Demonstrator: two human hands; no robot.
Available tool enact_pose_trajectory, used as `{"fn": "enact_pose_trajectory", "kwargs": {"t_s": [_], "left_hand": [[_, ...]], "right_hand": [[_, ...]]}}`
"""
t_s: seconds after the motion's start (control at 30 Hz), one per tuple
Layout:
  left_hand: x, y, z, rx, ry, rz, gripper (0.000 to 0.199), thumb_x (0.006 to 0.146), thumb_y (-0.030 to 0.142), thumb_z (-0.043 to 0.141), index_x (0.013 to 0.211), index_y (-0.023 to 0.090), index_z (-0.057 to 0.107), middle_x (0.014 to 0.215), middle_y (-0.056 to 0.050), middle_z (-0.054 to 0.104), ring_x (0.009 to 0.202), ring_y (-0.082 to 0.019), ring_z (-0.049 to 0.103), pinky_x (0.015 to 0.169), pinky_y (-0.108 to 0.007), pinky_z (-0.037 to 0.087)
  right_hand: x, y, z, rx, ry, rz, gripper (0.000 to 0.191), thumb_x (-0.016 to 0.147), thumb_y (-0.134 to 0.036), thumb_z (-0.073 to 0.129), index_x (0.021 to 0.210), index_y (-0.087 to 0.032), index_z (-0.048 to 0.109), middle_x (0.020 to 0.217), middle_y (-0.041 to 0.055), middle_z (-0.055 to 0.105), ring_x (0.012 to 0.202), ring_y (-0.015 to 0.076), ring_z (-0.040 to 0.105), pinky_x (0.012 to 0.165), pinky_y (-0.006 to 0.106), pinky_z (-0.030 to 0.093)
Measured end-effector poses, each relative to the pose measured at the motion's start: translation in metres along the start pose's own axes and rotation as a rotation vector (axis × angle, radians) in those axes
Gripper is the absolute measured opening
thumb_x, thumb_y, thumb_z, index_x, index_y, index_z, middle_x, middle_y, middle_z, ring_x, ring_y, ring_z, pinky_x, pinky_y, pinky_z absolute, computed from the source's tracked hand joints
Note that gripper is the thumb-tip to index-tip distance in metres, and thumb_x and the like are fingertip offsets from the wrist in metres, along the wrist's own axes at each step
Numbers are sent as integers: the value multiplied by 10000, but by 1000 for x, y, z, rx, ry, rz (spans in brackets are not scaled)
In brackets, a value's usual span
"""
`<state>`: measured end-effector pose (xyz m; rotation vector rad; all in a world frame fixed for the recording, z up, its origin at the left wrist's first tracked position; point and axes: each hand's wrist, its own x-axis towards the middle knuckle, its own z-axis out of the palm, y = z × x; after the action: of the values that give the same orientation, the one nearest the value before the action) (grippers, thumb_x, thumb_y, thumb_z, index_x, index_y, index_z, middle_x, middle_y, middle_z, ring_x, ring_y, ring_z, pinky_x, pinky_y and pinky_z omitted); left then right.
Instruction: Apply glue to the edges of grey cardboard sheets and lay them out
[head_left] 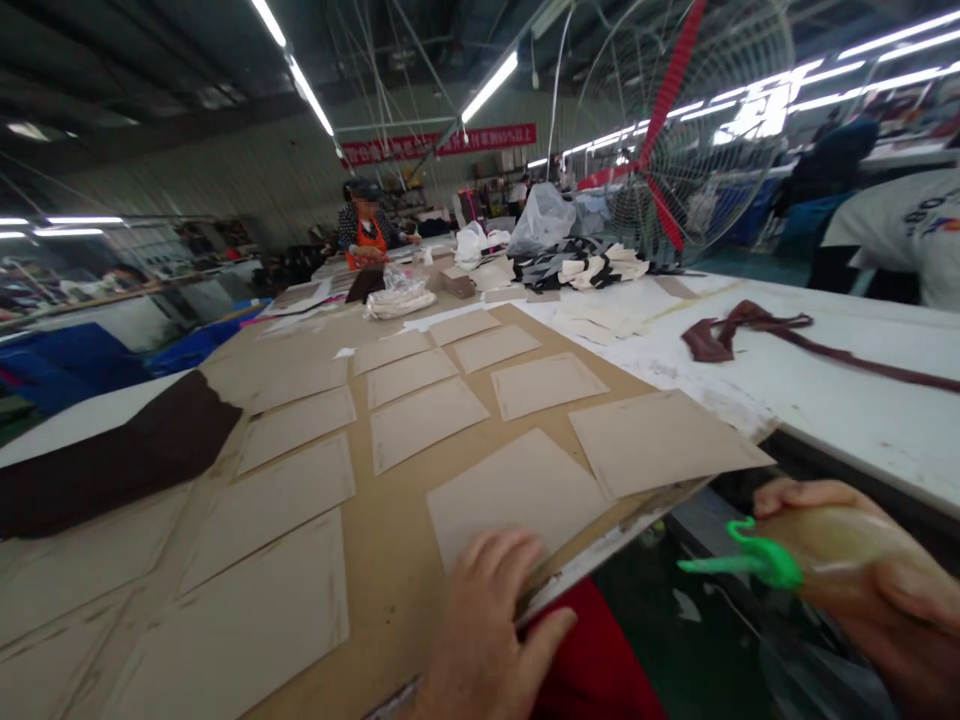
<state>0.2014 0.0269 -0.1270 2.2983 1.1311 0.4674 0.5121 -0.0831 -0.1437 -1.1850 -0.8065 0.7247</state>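
My right hand (pixel 911 610) is wrapped round a squeeze bottle (pixel 832 545) of yellowish liquid with a green nozzle (pixel 772 565). The bottle lies tilted, its tip pointing left, beyond the board's edge. My left hand (pixel 487 620) rests at the near edge of the brown board (pixel 397 560), thumb apart from the fingers. Its fingertips touch the lower edge of a beige rectangular panel (pixel 517 490). Another beige panel (pixel 660 440) lies to the right, one corner sticking out past the board. Several similar panels are laid in rows further back and left, with darker marks along their edges.
Dark brown material (pixel 112 450) lies at the left. On the white table (pixel 840 400) to the right is a maroon strip (pixel 757 325). Farther back are black and cream scraps (pixel 577 265), a large fan (pixel 675 130) and a person in an orange apron (pixel 367 240).
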Motion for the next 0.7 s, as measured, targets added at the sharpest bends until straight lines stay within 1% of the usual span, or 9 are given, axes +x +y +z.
{"fn": "enact_pose_trajectory", "kwargs": {"t_s": [0.07,0.13,0.2,0.3,0.37,0.5,0.57,0.63,0.7], "left_hand": [[-7,-23,-11,263,35,-9,715,678,392,726,1336,248,486,1429,-73,454,1313,-335,330,1092,-568,233],[-11,-36,-15,398,8,-15,756,670,355,741,1362,297,441,1431,-42,452,1302,-330,330,1064,-579,256],[-17,-41,-17,438,-14,-6,682,719,336,705,1348,328,443,1396,-22,484,1266,-307,362,1029,-550,305],[-27,-47,-23,420,-29,18,537,793,396,637,1301,341,474,1345,-13,509,1207,-283,402,972,-504,374],[-34,-51,-29,391,-40,51,413,857,400,560,1259,334,499,1294,-8,531,1161,-255,431,947,-465,407],[-40,-54,-38,403,-18,126,268,899,285,503,1161,253,548,1182,-25,575,1067,-219,483,919,-405,446],[-40,-54,-39,465,3,206,232,898,211,497,1118,233,566,1117,-9,611,1015,-214,515,907,-404,456],[-40,-57,-41,533,38,307,231,896,127,455,1062,218,588,1030,6,644,942,-207,545,879,-399,471],[-45,-66,-42,570,112,377,285,881,60,404,1046,191,597,976,-11,654,882,-199,555,841,-372,487]], "right_hand": [[1,-6,16,135,-98,35,411,692,-471,666,1037,-250,640,1096,151,555,854,331,621,646,388,550],[2,-7,27,195,-157,30,428,682,-446,697,1049,-235,642,1085,149,553,870,324,611,664,370,547],[3,-6,33,192,-196,23,435,687,-434,701,1064,-228,638,1076,155,557,896,330,599,691,378,541],[2,-5,39,164,-244,33,419,693,-417,701,1061,-227,640,1069,163,563,912,341,595,711,398,534],[2,-5,41,155,-241,59,412,694,-411,702,1058,-228,640,1078,166,564,926,348,594,714,398,532],[3,-5,45,124,-262,69,401,712,-422,694,1064,-240,637,1081,154,580,947,343,595,727,385,535],[4,-6,48,112,-287,52,400,718,-433,701,1065,-243,638,1075,138,590,934,326,602,732,374,540],[4,-7,52,124,-286,48,411,708,-442,717,1060,-245,637,1073,121,595,919,312,609,728,361,546],[1,-11,56,141,-258,62,417,703,-446,720,1059,-247,631,1079,112,594,926,309,608,733,351,549]]}}
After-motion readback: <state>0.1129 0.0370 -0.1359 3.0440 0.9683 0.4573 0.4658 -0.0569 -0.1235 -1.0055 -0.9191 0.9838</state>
